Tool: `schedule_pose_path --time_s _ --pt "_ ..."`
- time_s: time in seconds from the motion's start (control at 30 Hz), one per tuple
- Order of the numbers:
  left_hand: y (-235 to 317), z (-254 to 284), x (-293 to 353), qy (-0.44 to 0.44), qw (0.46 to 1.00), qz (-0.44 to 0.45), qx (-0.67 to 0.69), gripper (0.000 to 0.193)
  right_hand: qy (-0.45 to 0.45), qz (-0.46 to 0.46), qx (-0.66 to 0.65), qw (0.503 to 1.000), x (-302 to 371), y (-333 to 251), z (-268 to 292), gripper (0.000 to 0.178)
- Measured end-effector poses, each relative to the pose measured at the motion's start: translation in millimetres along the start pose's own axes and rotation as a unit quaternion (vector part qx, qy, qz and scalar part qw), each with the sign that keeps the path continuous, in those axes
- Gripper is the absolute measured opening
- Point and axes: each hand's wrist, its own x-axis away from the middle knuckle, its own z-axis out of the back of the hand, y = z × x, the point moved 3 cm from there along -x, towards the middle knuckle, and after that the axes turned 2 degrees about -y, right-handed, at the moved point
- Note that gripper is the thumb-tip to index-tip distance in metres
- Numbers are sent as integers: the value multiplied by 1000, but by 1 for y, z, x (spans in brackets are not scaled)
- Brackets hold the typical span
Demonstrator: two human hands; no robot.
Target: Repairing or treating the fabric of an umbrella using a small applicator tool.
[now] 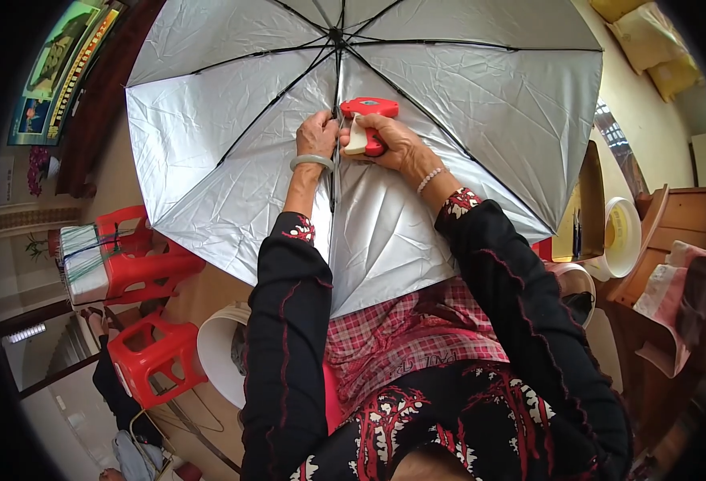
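An opened umbrella [232, 112] lies across my lap with its silver inner side facing me and its black ribs spread out from the hub. My left hand [317, 135], a pale bangle at its wrist, is closed in a pinch at the black rib that runs toward me. Just right of it, my right hand [398, 144] wraps round a red and cream hand-held tool [373, 107]. The tool sits against the same rib, close to my left fingertips. What lies between the tool's jaws is hidden, and its exact kind is unclear.
Red plastic stools [156, 357] stand to the left, one with a bundle of green strands [88, 255] on it. A white bucket [221, 353] is by my left arm. At right are another white tub [621, 238] and a wooden chair [669, 264]. Another person's dark-clothed limb shows lower left.
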Motion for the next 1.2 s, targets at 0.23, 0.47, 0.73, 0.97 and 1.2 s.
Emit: schedule_pose_path --time_s 0.23,0.47,0.73,0.97,1.2 --pt "4 0 3 13 999 -39 -30 28 17 -12 5 1000 -5 0 -8 22" --pt "5 -9 -3 22 999 -42 -17 24 41 10 130 991 -27 -5 14 20" --pt "0 -7 -4 78 990 -98 -62 20 45 -15 185 982 19 -30 -8 21" --pt "-25 37 -38 76 954 -155 -246 17 82 120 239 960 18 -66 20 25" --pt "20 3 -18 -33 977 -101 -184 22 170 140 238 946 -16 0 15 19"
